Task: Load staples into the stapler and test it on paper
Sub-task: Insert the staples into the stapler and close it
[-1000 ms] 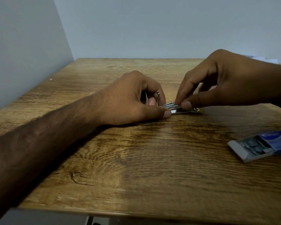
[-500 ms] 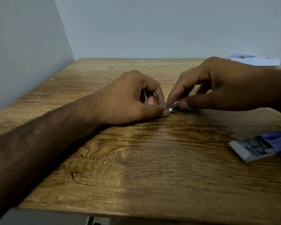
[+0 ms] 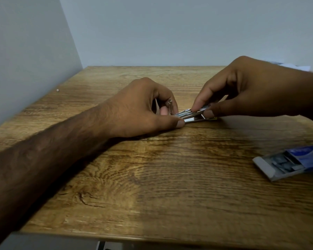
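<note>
A small metal stapler (image 3: 191, 117) lies on the wooden table (image 3: 152, 177) between my hands. My left hand (image 3: 143, 109) grips its rear end, thumb flat on the table beside it, fingers curled over the top. My right hand (image 3: 246, 91) pinches the stapler's front part between thumb and forefinger. Most of the stapler is hidden under my fingers; whether a staple strip is in the pinch is too small to tell. An open blue and white staple box (image 3: 289, 162) lies at the right edge. White paper (image 3: 294, 66) shows at the far right behind my right wrist.
Grey walls close off the table at the left and the back. A tiny bright speck (image 3: 57, 90) lies near the left wall. The table's front edge runs along the bottom of the view.
My right hand slid left along the stapler, then drew back right and lifted slightly. My left hand stays in place on the rear end.
</note>
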{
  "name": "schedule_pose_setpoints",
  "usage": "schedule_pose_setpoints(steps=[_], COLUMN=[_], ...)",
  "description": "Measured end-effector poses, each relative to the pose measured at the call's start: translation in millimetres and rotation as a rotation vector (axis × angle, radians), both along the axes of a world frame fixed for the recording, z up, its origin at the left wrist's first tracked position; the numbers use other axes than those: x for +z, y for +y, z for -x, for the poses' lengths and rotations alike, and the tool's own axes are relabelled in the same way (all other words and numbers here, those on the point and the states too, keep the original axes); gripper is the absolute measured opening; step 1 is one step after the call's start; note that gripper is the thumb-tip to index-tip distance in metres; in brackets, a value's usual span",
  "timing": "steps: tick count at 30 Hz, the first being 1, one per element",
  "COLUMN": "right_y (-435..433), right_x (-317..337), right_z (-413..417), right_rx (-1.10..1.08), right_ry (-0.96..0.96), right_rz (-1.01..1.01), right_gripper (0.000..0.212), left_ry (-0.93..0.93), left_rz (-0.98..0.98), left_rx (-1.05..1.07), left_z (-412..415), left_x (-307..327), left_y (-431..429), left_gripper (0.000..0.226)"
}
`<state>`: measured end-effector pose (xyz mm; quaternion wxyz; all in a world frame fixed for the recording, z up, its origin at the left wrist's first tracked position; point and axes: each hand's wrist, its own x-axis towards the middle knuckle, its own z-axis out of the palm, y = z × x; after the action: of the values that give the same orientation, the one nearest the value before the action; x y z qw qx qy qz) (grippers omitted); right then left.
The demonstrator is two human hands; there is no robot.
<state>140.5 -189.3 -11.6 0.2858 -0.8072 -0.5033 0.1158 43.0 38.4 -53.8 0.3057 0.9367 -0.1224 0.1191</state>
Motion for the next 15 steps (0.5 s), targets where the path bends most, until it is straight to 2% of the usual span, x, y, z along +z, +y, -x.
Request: schedule_pose_setpoints(steps=[9,15], right_y=[0.9,0.0], right_x=[0.0,-1.3], right_z=[4.7,3.5], right_rx=[-0.090,-0.106], right_ry=[-0.055,-0.034], right_rz=[-0.075,-0.089], right_gripper=[0.014,0.024], left_ry=[-0.211,-0.235], left_rz=[-0.134,-0.163], left_rx=[0.012,0.016], left_z=[6.8,10.2], left_x=[2.7,5.6], left_y=[-0.7,-3.2], left_gripper=[0.018,0.019])
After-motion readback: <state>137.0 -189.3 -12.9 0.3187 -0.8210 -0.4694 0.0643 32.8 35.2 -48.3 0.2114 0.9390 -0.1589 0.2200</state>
